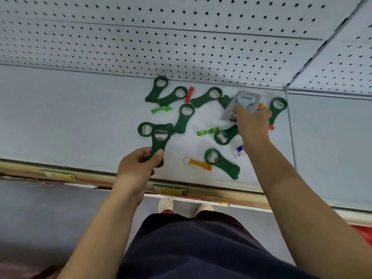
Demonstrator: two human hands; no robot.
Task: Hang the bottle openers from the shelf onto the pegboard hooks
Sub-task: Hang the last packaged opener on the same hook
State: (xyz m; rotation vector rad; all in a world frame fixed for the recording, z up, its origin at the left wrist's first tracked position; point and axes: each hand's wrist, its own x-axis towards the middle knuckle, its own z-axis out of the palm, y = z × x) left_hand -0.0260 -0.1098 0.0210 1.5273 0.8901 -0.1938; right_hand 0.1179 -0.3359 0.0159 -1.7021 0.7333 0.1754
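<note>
Several dark green bottle openers point(221, 162) lie scattered on the grey shelf point(70, 117), with small keyring openers in light green point(161, 108), red point(189, 94) and orange point(200, 163) among them. My left hand point(138, 164) is shut on the handle of one dark green opener point(160, 137), held just above the shelf's front part. My right hand point(251, 121) reaches to the back right and grips a packaged light blue opener point(244, 100) in clear plastic, lifted at one side. The pegboard point(181, 37) rises behind the shelf; no hooks show in view.
The shelf's front edge point(80, 174) carries price labels point(170, 190). A second pegboard panel point(342, 63) meets the first at the right corner. A small blue and white item point(239, 151) lies under my right forearm. Below are my legs and white shoes point(166, 205).
</note>
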